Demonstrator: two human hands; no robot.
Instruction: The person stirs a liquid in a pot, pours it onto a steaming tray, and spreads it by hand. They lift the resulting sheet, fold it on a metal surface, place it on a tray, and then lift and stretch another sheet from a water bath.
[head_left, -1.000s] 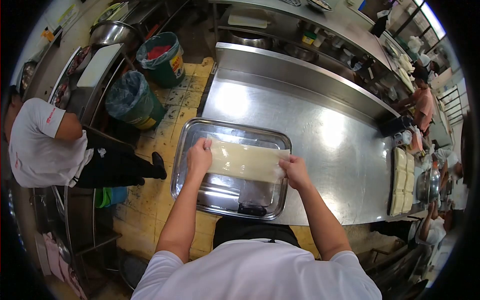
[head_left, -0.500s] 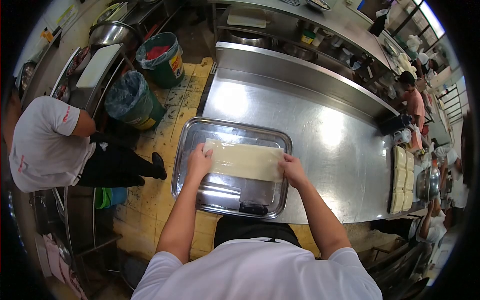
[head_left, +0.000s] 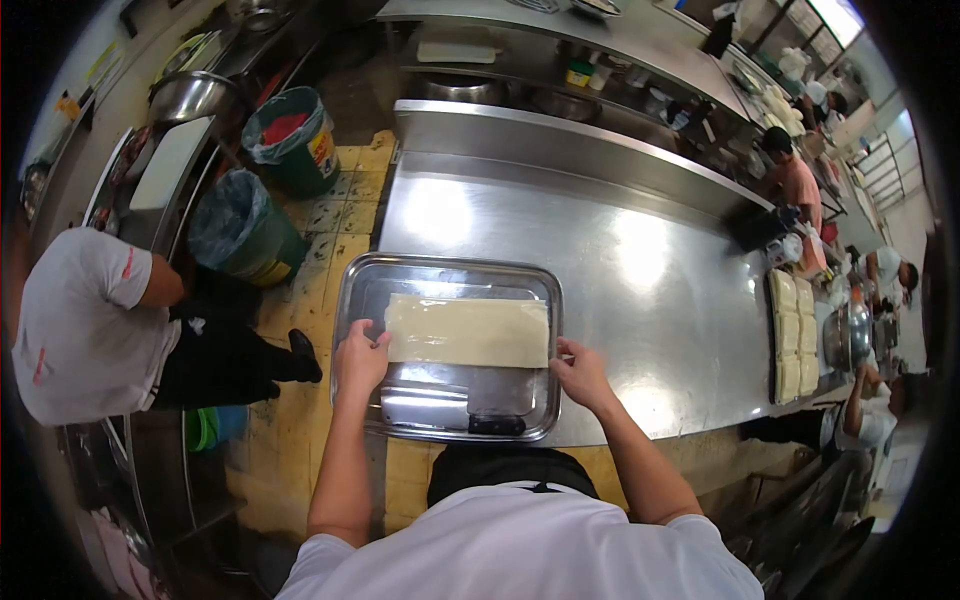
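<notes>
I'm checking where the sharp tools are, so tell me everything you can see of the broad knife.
The knife has a wide, shiny, metallic-looking blade and a black handle. It lies in the metal tray, along the side nearest the person, blade to the left and handle to the right. The pale sheet lies just beyond it, apart from it. Neither hand touches the knife. Which edge is sharpened is too unclear to tell.

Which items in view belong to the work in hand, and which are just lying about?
In use:
- pale sheet, flat in the tray
- metal tray, beneath it
- left hand and right hand, at its ends

Apparently lying about:
- knife, untouched in the tray; its role is unclear
- pale blocks, far right
- green bins
</notes>
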